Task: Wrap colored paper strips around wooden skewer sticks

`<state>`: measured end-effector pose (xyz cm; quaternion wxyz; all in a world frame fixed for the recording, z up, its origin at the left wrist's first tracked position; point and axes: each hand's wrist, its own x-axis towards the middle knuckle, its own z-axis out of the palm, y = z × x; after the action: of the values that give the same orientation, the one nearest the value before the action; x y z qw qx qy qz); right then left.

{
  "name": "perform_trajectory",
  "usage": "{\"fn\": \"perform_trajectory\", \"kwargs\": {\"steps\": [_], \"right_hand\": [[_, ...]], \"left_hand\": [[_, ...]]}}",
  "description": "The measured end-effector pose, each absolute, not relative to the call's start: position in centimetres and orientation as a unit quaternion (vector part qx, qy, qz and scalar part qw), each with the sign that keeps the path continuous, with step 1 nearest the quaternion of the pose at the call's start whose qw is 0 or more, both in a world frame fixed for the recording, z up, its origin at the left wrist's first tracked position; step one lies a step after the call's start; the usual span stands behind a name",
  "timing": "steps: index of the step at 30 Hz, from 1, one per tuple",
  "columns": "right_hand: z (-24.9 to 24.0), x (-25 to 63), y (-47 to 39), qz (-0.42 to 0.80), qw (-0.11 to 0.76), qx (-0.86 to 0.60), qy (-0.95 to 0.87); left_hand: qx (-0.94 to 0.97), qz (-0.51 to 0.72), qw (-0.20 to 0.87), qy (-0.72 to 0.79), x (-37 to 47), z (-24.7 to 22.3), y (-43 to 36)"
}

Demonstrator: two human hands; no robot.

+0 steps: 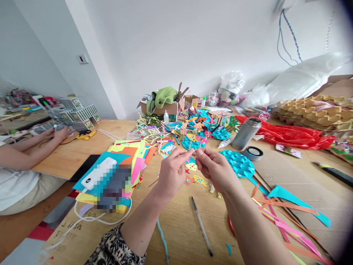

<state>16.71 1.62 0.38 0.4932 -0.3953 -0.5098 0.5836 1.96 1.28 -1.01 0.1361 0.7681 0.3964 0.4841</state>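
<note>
Over the middle of the table my left hand and my right hand meet at the fingertips. Both are closed in a pinch, and whatever small thing they hold is too little to make out. Just below them lie paper fish cut-outs, among them a yellow fish with dots. To the right of my right hand is a blue painted egg-tray disc. A pen lies on the wood between my forearms, and a light-blue twisted strip lies nearer my left forearm.
Coloured paper sheets carry a white power bank with a cable. A steel flask stands beside its lid. A cutter knife lies far right. At the left, another person's hands are at a table.
</note>
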Motion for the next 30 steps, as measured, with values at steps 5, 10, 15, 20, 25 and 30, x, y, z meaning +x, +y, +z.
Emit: {"fn": "perform_trajectory", "kwargs": {"steps": [5, 10, 15, 20, 25, 30], "right_hand": [[0.2, 16.8, 1.8, 0.543, 0.501, -0.416, -0.531], [0.0, 16.9, 1.9, 0.572, 0.503, -0.408, -0.503], [0.0, 16.8, 1.8, 0.568, 0.512, -0.410, -0.497], [-0.2, 16.8, 1.7, 0.522, 0.515, -0.430, -0.526], [-0.5, 16.9, 1.7, 0.419, 0.508, -0.459, -0.597], [0.1, 16.8, 1.3, 0.349, 0.492, -0.470, -0.644]], "left_hand": [[0.802, 0.428, 0.018, 0.415, 2.3, -1.5, 0.8], [0.800, 0.436, 0.011, 0.413, 2.3, -1.6, 0.9], [0.786, 0.456, 0.078, 0.410, 2.3, -1.5, 1.0], [0.747, 0.505, 0.197, 0.385, 2.2, -1.2, 1.3], [0.662, 0.511, 0.392, 0.384, 1.9, -0.6, 1.5], [0.547, 0.495, 0.553, 0.388, 1.7, -0.3, 1.6]]}}
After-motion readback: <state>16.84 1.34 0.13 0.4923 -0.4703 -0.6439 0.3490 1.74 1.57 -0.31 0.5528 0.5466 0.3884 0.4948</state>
